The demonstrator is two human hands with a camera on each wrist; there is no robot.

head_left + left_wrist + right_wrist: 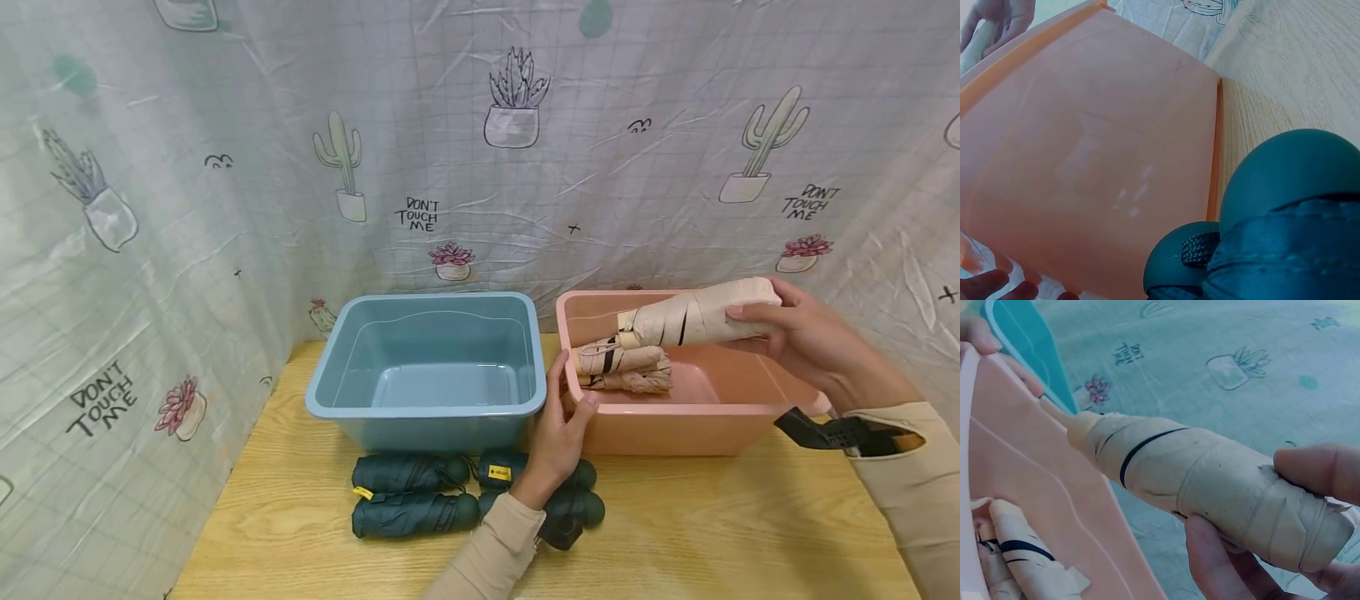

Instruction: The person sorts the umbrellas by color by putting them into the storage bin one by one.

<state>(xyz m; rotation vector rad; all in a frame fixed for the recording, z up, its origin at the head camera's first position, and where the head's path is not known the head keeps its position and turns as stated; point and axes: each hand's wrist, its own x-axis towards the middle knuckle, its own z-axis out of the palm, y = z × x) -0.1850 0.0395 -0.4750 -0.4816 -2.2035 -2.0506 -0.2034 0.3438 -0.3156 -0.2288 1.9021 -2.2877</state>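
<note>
My right hand [798, 329] holds a folded cream umbrella [697, 315] by one end, its handle pointing left above the pink bin [675, 429]. In the right wrist view, the thumb and fingers pinch this umbrella [1210, 481] from both sides; a black stripe runs round it. Two more folded cream umbrellas [626, 360] lie in the bin's left part. My left hand [558, 437] grips the bin's front left corner, thumb on the rim. Below that hand and its sleeve, several folded dark green umbrellas [412, 515] lie on the table, partly hidden by the wrist.
A blue bin [427, 429] stands left of the pink one, with nothing visible inside. Both stand on a wooden table [300, 533]. Behind them hangs a curtain [450, 108] printed with potted plants. One dark green umbrella has a yellow tag [499, 472].
</note>
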